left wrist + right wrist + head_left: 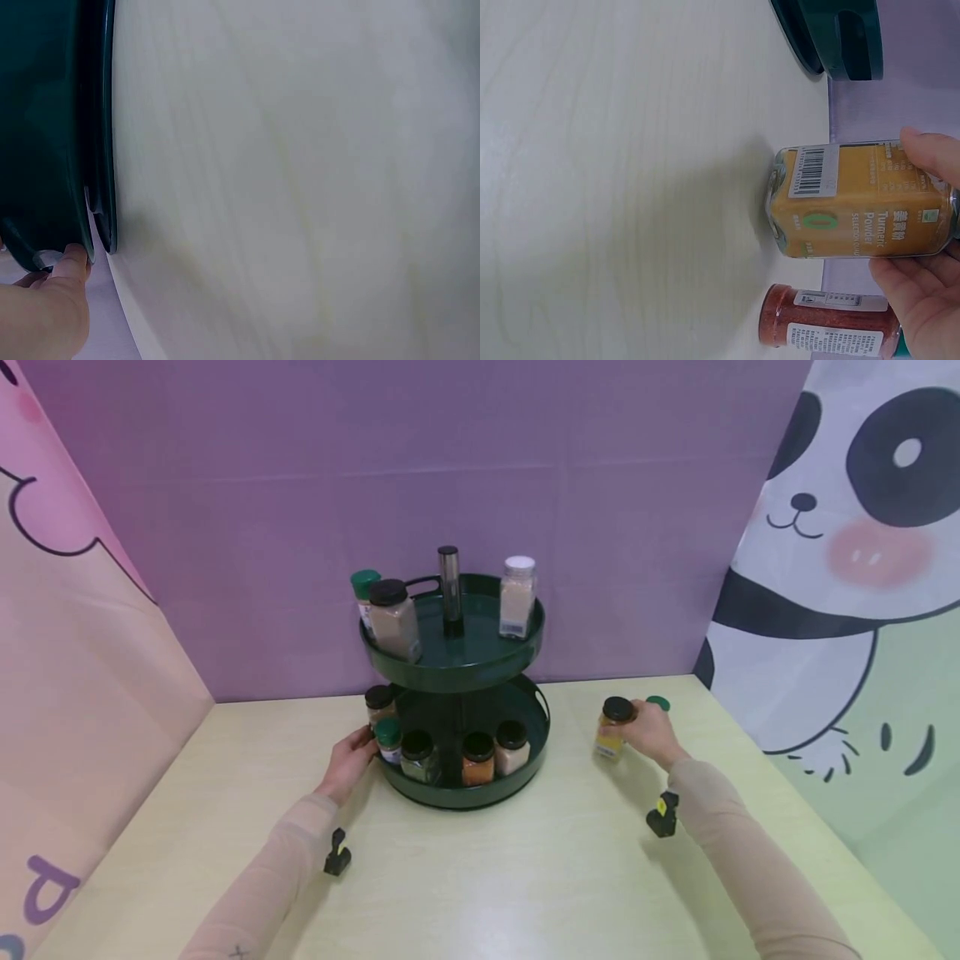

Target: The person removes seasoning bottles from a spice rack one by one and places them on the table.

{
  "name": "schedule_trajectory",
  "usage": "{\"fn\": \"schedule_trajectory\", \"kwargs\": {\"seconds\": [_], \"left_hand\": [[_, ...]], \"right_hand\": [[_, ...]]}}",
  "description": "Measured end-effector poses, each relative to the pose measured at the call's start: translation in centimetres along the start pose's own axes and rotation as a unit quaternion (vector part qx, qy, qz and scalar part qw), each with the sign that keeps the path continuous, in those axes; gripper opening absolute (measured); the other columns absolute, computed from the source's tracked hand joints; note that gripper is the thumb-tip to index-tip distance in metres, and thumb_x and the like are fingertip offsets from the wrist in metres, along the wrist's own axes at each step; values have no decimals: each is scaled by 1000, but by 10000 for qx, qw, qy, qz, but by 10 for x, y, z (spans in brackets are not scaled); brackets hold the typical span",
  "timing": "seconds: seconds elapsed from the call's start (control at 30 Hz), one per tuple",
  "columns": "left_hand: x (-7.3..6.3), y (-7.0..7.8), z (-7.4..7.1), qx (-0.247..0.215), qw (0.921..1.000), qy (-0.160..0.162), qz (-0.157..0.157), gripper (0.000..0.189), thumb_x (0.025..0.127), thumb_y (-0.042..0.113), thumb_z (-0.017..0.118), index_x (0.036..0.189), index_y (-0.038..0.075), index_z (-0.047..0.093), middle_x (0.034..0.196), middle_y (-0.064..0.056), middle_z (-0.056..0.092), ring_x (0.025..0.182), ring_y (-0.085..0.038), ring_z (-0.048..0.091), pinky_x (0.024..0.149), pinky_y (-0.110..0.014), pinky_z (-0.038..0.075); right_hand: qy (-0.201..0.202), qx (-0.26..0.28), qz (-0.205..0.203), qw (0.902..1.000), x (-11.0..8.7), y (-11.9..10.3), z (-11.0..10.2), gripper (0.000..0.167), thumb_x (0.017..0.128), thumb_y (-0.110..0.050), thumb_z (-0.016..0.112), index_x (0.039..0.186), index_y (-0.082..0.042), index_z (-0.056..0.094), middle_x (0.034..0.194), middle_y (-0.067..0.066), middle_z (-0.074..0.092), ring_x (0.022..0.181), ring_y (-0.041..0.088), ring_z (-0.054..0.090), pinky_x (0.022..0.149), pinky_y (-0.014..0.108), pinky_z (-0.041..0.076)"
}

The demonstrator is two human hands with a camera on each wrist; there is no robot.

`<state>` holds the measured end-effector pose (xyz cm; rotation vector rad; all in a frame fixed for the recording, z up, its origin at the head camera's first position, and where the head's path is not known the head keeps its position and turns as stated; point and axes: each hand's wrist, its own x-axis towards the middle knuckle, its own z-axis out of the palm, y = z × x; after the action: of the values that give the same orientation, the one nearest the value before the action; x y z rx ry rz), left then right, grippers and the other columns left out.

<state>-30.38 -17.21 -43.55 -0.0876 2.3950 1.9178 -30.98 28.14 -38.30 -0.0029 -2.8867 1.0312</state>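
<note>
My right hand [651, 733] grips a square jar of turmeric powder [855, 202] with a black lid. In the right wrist view the jar's base hangs close over the table, thumb on one side and fingers on the other. A red spice bottle [829, 321] with a green cap stands beside it, mostly behind my hand in the head view. My left hand [351, 763] holds the left side of the lower tray of a dark green two-tier rack [461, 795]. Up close, the thumb [71, 262] lies over the tray's edge by its handle opening.
The lower tier bears several jars, among them an orange one [477, 762] and a green-capped one [388, 739]. On the upper tier [465, 672] stand a white-capped jar [517, 597], a black-lidded jar [395, 622] and a green-capped bottle [364, 589]. A purple backdrop [300, 527] rises behind the table.
</note>
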Motion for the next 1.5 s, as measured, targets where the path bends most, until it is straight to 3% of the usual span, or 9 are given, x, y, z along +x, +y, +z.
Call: {"fn": "schedule_trajectory", "kwargs": {"seconds": [1.5], "left_hand": [[-3, 1, 1, -44, 10000, -14, 6, 53, 96, 10, 36, 143, -6, 17, 148, -25, 22, 136, -34, 26, 111, -42, 28]], "right_hand": [[-24, 74, 304, 9995, 0, 6, 0, 59, 78, -29, 71, 116, 12, 50, 114, 31, 57, 104, 42, 56, 89, 50, 48]]}}
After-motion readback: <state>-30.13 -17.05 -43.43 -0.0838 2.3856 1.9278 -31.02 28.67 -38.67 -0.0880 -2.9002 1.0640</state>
